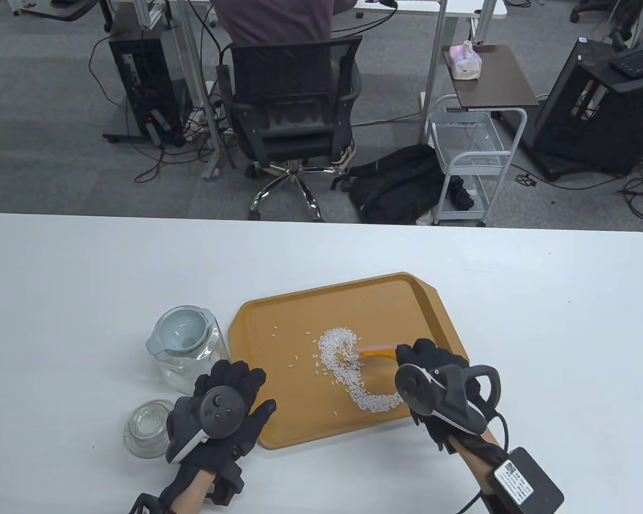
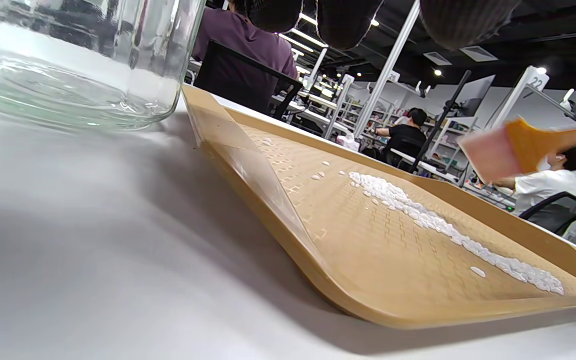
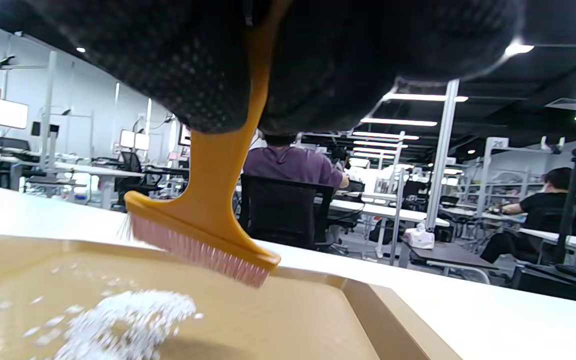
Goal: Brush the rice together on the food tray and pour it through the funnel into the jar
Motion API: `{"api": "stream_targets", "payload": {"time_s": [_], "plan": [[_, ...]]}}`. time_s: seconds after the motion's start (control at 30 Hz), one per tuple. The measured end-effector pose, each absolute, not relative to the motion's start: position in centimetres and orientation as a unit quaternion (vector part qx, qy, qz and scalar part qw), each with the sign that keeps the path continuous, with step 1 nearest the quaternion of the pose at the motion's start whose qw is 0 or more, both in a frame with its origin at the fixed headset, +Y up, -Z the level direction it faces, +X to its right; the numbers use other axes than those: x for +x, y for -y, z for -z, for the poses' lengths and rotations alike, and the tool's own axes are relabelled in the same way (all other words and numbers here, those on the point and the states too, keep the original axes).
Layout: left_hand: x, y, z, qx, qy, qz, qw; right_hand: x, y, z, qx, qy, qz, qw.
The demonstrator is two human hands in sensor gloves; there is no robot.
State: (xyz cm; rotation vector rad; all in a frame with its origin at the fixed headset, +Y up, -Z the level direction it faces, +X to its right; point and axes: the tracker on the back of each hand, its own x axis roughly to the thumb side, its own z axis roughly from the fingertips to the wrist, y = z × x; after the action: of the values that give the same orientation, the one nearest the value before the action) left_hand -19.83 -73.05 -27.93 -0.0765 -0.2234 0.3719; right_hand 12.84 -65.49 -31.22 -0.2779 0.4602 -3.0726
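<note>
Mustard-yellow plastic food tray [image 1: 278, 321], raised rim, cut corners, set slightly askew on a white table [image 1: 86, 278].

Contents: white rice [image 1: 343, 364], gathered mostly in a curved band from the tray's middle toward its near right corner; loose grains lie scattered to the left of the band, so the gathering looks unfinished.

Brush [image 3: 203, 220], orange handle, pink bristles. The right hand [image 1: 434, 380] has its fingers curled round the handle. The wrist views show the bristles lifted just clear of the tray floor, above the far end of the band, probably between strokes.

Left hand [image 1: 219, 412], fingers straight and relaxed, spread over the tray's near left corner. It holds nothing; likely placed there to stop the tray from sliding under the strokes.

Glass jar [image 1: 187, 358], just beside the tray's left edge, a pale grey funnel [image 1: 181, 331] seated in its mouth, ready for pouring. A glass lid [image 1: 147, 428] lies on the table in front of the jar.

Room: bare tray floor left of and beyond the band gives the brush space; the rim will stop grains at each edge. The table is free to the right and far side, while the jar crowds the left edge.
</note>
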Motion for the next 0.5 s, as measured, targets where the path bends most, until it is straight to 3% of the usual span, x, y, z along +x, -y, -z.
{"api": "stream_targets", "payload": {"time_s": [0.2, 0.33, 0.5], "plan": [[-19.8, 72.9, 27.8, -0.039, 0.114, -0.192, 0.974, 9.0, 67.6, 35.3, -0.087, -0.169, 0.977, 0.096], [-19.9, 72.7, 27.7, -0.046, 0.122, -0.234, 0.964, 7.4, 69.9, 38.0, -0.056, -0.136, 0.979, 0.139], [-20.3, 72.7, 27.9, -0.041, 0.110, -0.225, 0.967, 7.2, 70.9, 38.1, -0.066, -0.114, 0.983, 0.131]]}}
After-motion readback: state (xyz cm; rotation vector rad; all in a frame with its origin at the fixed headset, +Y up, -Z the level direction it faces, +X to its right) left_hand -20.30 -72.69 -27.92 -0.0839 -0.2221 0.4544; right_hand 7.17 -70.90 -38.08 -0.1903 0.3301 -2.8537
